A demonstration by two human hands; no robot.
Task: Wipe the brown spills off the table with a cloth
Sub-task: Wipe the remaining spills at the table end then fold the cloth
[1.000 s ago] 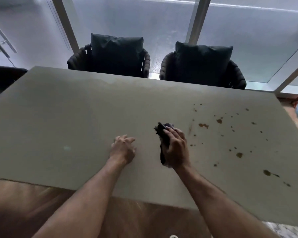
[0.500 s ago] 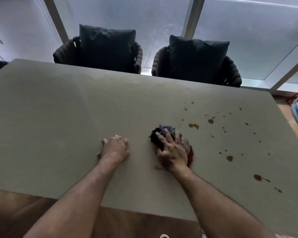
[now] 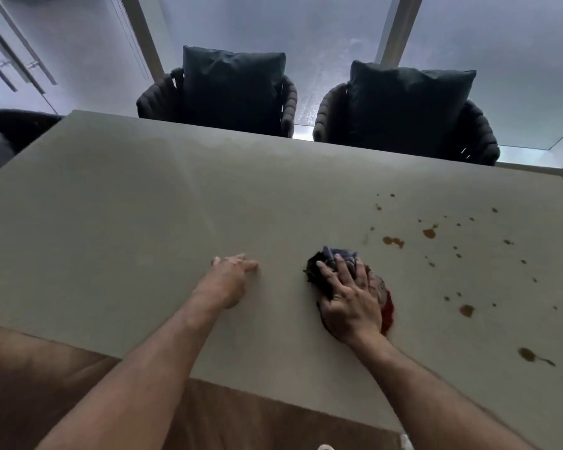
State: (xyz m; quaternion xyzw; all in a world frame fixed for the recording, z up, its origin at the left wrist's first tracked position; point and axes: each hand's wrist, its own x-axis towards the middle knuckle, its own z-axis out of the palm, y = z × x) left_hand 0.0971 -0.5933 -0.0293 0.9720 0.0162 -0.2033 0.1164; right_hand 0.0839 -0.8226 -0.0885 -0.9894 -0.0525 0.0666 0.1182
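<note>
Many brown spills lie right of the cloth, which the right hand presses flat, fingers spread; a bunched, perhaps already soiled cloth could smear them.

Right hand pressing a crumpled cloth flat on the table; left hand resting nearby; brown spills at right.

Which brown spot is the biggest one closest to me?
Find the grey table and follow its right side toward the near edge. Right of the right hand pressing the cloth, the spot sits low, alone, with a thin tail trailing right.
</note>
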